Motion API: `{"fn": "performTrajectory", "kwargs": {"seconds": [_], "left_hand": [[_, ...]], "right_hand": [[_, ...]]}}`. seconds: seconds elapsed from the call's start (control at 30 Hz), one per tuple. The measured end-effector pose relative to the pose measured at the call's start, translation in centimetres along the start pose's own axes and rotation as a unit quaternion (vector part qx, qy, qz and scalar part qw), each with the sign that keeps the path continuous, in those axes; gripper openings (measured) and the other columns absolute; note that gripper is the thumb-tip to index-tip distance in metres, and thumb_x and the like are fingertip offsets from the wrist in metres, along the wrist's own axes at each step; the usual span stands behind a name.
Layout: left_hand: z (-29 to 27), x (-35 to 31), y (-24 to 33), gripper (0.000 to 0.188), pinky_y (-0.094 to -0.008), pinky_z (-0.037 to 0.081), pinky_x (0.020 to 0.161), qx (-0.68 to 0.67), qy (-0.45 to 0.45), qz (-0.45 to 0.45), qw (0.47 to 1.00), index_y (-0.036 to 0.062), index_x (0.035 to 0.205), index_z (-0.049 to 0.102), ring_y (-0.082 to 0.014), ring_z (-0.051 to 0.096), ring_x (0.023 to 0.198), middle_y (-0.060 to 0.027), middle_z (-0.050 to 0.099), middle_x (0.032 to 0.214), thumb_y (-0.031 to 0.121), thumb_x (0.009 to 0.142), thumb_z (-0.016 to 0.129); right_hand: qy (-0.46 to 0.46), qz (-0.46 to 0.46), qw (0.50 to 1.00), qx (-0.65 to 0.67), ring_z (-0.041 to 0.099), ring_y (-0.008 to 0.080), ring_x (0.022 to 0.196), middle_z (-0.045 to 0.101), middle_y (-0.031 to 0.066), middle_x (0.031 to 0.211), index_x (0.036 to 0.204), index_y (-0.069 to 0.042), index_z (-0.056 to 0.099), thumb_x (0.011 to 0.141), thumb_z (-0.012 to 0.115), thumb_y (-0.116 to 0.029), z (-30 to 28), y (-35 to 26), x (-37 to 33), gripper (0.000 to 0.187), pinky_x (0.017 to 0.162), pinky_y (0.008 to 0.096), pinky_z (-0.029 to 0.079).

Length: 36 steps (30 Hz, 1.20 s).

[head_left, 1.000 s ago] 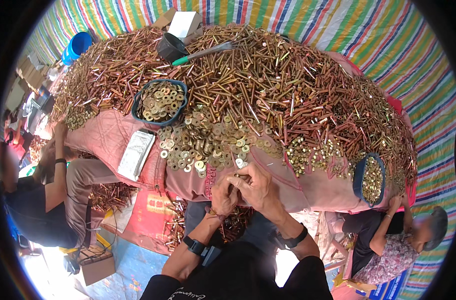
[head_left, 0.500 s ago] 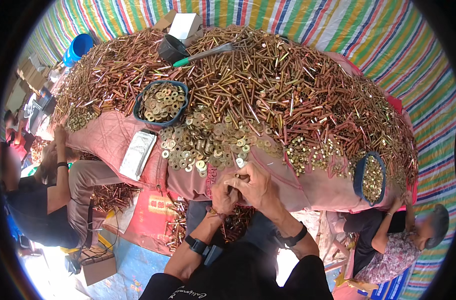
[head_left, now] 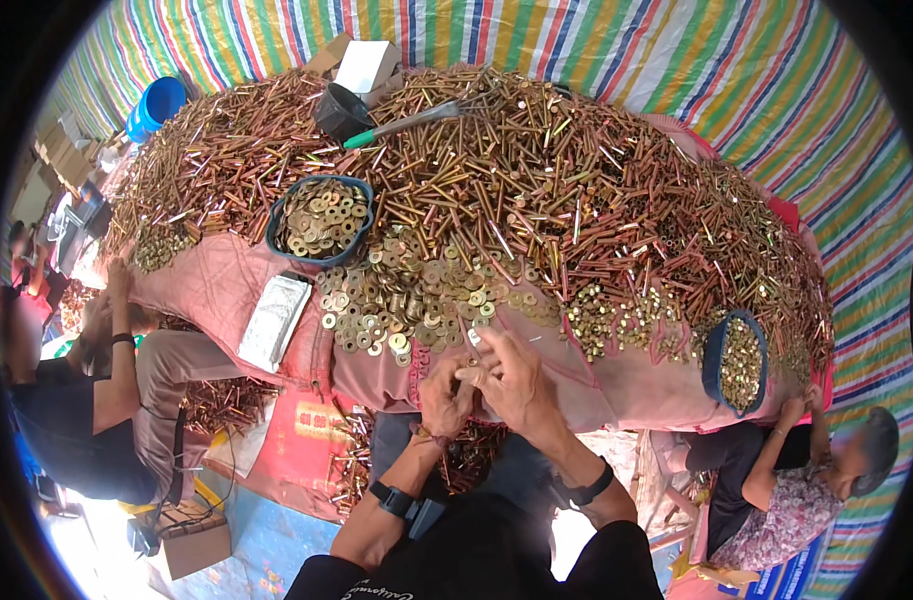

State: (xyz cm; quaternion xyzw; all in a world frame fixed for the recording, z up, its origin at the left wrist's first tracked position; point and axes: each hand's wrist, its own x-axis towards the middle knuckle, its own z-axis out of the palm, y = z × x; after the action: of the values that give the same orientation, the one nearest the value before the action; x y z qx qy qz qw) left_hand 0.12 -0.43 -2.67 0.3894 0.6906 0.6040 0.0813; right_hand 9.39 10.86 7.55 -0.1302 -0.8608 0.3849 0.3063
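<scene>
At the left edge of the frame, a seated co-worker (head_left: 77, 425) in dark clothing is seen, with one hand raised near the heap's margin. A blue bucket (head_left: 149, 112) is placed in the upper left, and a cardboard box (head_left: 195, 548) is set on the floor in the lower left. Farther in, a silver packet (head_left: 275, 322) is laid on pink cloth (head_left: 202, 272). Just above it, a dark blue tub (head_left: 322, 261) is filled with flat washers. Near the top, a black scoop (head_left: 339, 114) is rested on the heap beside a white box (head_left: 367, 66), and a green-handled hand rake (head_left: 407, 122) is laid close by. Loose washers (head_left: 407, 295) are spread at the centre.

Below them, the left hand (head_left: 447, 397) is held curled, fingers bent inward; whether anything is gripped in it cannot be told. A slim reddish metal rod (head_left: 470, 338) is seen at lower centre, tilted upward — it appears to be pinched by the thumb and bent fingers of the right hand (head_left: 517, 382), which is held nearly closed against the left.

Above and to the right, a broad heap of coppery rods (head_left: 577, 190) is piled. Small brass-coloured pieces (head_left: 617, 320) are scattered along its lower border, and more are held in a second blue tub (head_left: 715, 365). At lower right, another person (head_left: 782, 500) in a patterned top is seated — both hands are brought to the cloth's edge.
</scene>
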Motion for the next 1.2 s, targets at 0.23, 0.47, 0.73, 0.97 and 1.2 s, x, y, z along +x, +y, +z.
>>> {"fn": "performTrajectory", "kwargs": {"seconds": [0.23, 0.47, 0.73, 0.97, 1.2], "left_hand": [[-0.3, 0.1, 0.6, 0.018, -0.0392, 0.059, 0.077, -0.021, 0.003, -0.026, 0.999, 0.0014, 0.111, 0.069, -0.0324, 0.076, 0.088, -0.0195, 0.075, 0.105, 0.009, 0.095, 0.075], [-0.9, 0.2, 0.8, 0.020, -0.0388, 0.060, 0.081, -0.060, -0.044, -0.054, 0.996, 0.0014, 0.105, 0.069, -0.0313, 0.077, 0.098, -0.0198, 0.076, 0.107, 0.011, 0.092, 0.080], [-3.6, 1.3, 1.6, 0.037, -0.0522, 0.051, 0.109, -0.090, -0.252, -0.011, 0.963, 0.0089, 0.092, 0.077, -0.0392, 0.060, 0.137, -0.0015, 0.080, 0.097, 0.030, 0.071, 0.100], [-3.7, 1.1, 1.3, 0.026, -0.0510, 0.049, 0.114, -0.143, -0.239, -0.079, 0.957, 0.0079, 0.095, 0.081, -0.0379, 0.058, 0.140, -0.0058, 0.079, 0.104, 0.026, 0.082, 0.094], [-3.4, 1.1, 1.8, 0.017, -0.0509, 0.051, 0.111, -0.136, -0.216, -0.054, 0.965, 0.0074, 0.094, 0.082, -0.0409, 0.064, 0.131, -0.0089, 0.080, 0.095, 0.021, 0.088, 0.089]], "right_hand": [[-0.012, 0.006, 1.000, -0.016, 0.069, 0.0301, 0.078, 0.069, 0.0161, 0.098, 0.101, 0.001, 0.068, 0.088, 0.086, -0.015, -0.9, -1.0, 0.0, 0.028, 0.067, 0.0384, 0.054], [-0.043, -0.004, 0.998, -0.044, 0.067, 0.0305, 0.073, 0.065, 0.0163, 0.085, 0.093, -0.003, 0.066, 0.088, 0.087, -0.018, -1.6, 0.0, 0.2, 0.026, 0.064, 0.0399, 0.053], [0.076, -0.016, 0.948, -0.308, 0.058, 0.0413, 0.118, 0.057, 0.0210, 0.127, 0.144, -0.004, 0.056, 0.090, 0.076, -0.003, -8.7, 5.4, 10.2, 0.058, 0.097, 0.0503, 0.051], [-0.113, 0.007, 0.868, -0.484, 0.051, 0.0438, 0.134, 0.040, 0.0210, 0.160, 0.152, -0.018, 0.055, 0.083, 0.062, 0.016, -9.2, 10.3, 18.1, 0.078, 0.105, 0.0550, 0.051], [-0.191, -0.009, 0.813, -0.550, 0.058, 0.0433, 0.116, 0.053, 0.0167, 0.127, 0.139, -0.025, 0.070, 0.092, 0.063, 0.005, -7.9, 12.9, 21.4, 0.056, 0.089, 0.0501, 0.058]]}}
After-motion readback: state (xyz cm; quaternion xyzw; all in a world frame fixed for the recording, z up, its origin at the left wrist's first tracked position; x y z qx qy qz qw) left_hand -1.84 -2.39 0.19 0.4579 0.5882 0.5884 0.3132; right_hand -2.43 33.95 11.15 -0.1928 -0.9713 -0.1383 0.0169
